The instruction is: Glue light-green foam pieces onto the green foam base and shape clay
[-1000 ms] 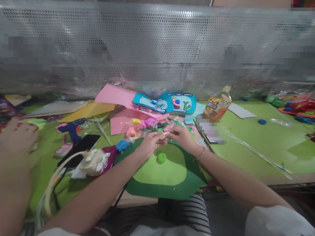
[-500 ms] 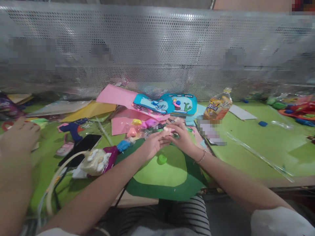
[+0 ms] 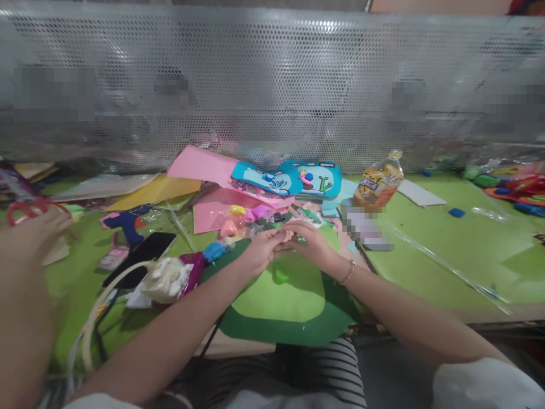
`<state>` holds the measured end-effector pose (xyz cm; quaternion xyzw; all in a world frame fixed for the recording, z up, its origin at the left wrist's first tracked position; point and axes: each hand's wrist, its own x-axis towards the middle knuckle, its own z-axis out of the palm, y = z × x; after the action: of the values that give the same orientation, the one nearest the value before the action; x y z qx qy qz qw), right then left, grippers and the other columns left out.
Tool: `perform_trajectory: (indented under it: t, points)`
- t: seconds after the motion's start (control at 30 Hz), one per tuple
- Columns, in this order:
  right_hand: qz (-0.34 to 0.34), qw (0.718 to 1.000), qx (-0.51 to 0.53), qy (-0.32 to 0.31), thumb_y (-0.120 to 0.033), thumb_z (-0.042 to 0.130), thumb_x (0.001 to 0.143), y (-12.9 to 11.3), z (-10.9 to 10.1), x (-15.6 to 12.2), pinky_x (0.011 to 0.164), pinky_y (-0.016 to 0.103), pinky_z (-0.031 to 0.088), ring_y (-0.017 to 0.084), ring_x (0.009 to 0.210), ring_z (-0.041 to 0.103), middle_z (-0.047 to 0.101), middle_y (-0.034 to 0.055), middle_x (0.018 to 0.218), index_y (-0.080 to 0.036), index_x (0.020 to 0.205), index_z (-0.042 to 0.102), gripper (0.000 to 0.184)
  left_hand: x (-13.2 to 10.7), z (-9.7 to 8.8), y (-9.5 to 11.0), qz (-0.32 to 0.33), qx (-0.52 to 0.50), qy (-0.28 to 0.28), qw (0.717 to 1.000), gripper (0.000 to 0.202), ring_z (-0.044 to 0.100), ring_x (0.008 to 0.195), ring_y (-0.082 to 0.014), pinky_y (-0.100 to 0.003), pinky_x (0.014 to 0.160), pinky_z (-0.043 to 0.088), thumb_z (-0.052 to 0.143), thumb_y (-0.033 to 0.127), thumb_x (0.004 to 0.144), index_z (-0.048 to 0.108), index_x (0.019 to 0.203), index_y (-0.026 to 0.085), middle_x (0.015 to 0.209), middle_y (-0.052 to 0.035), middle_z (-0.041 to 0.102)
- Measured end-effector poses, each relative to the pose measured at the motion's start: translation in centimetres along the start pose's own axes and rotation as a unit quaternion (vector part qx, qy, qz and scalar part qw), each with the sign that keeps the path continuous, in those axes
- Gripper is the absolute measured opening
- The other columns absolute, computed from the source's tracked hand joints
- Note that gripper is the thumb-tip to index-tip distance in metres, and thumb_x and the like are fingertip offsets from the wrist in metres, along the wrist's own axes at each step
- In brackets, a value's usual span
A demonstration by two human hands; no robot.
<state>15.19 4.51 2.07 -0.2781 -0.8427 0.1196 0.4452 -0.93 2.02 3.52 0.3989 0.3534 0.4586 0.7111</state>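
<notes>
Both of my hands meet over a dark green paper cut-out (image 3: 255, 332) with a light green paper shape (image 3: 272, 307) on it. Between their fingertips is a small pale pink lump of what looks like modelling clay (image 3: 289, 234), partly hidden. My left hand (image 3: 261, 250) pinches it from one side, and my right hand (image 3: 313, 241) curls over it from the other. Just below them, a bright green clay lump (image 3: 281, 276) sits on the light green paper. Beyond my fingers lie clay pieces in clear wrap: yellow (image 3: 237, 210), orange (image 3: 229, 228) and blue (image 3: 214, 251).
At the far left a co-worker's hand (image 3: 38, 238) holds red-handled scissors (image 3: 28, 211). Nearby are a glue gun (image 3: 128, 221), a phone (image 3: 147, 255) and a cream charger with cable (image 3: 164, 281). Behind stand a blue decorated cut-out (image 3: 289, 179), a drink bottle (image 3: 378, 182) and a perforated metal panel (image 3: 272, 85).
My fingers have closed further around the pink clay, and my right hand has flattened over it. At the left, the co-worker's hand has shifted and the red scissors show more.
</notes>
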Motion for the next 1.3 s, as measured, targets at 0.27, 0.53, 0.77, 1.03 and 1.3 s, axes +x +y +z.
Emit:
perform_trajectory:
  t: [0.27,0.53,0.77,1.03,1.3]
  points:
    - [0.103,0.99,-0.002,0.095,-0.026,0.06,0.082,0.8,-2.7,0.9,0.065,0.031,0.052,0.018,0.071,0.064,0.07,0.0048,0.08,-0.02,0.081,0.07,0.012,0.0,0.2,0.2,-0.024,-0.026,0.002,0.999,0.016,0.066,0.093,-0.0205,-0.032,0.088,0.051,0.054,0.015,0.085,0.066,0.094,0.01,0.108,-0.0153,0.067]
    - [0.026,0.999,0.015,0.02,-0.024,0.062,0.08,-0.2,-1.7,0.5,0.087,0.035,0.05,0.021,0.106,0.058,0.062,0.0081,0.119,-0.023,0.121,0.058,0.042,-0.4,0.4,1.0,-0.06,-0.136,-0.042,0.988,0.025,0.067,0.086,-0.0174,-0.036,0.098,0.043,0.042,0.013,0.085,0.066,0.089,0.008,0.095,-0.0134,0.07]
    - [0.104,0.994,0.031,-0.024,-0.027,0.056,0.082,0.3,0.0,-0.1,0.065,0.031,0.051,0.018,0.073,0.063,0.07,0.0041,0.082,-0.023,0.088,0.07,0.016,-0.2,0.1,-0.3,-0.017,0.025,-0.073,0.997,0.027,0.066,0.09,-0.0209,-0.037,0.096,0.044,0.069,0.032,0.075,0.067,0.088,0.008,0.091,-0.0132,0.071]
    - [0.277,0.953,0.089,0.08,-0.04,0.052,0.082,0.4,-1.3,1.1,0.052,0.027,0.046,0.015,0.057,0.058,0.064,0.0019,0.064,-0.018,0.075,0.067,0.028,-0.1,0.0,-0.4,-0.027,0.093,-0.012,0.995,0.021,0.068,0.079,-0.0188,-0.036,0.089,0.048,0.07,0.028,0.074,0.066,0.084,0.01,0.087,-0.0126,0.072]
    - [0.154,0.981,0.112,-0.045,-0.029,0.062,0.075,0.3,-1.4,0.7,0.066,0.027,0.048,0.017,0.08,0.061,0.067,0.0062,0.095,-0.02,0.112,0.061,0.038,-0.2,0.2,-0.1,0.005,-0.001,-0.14,0.99,0.041,0.059,0.107,-0.0229,-0.036,0.102,0.037,0.071,0.006,0.057,0.068,0.097,0.014,0.104,-0.0096,0.068]
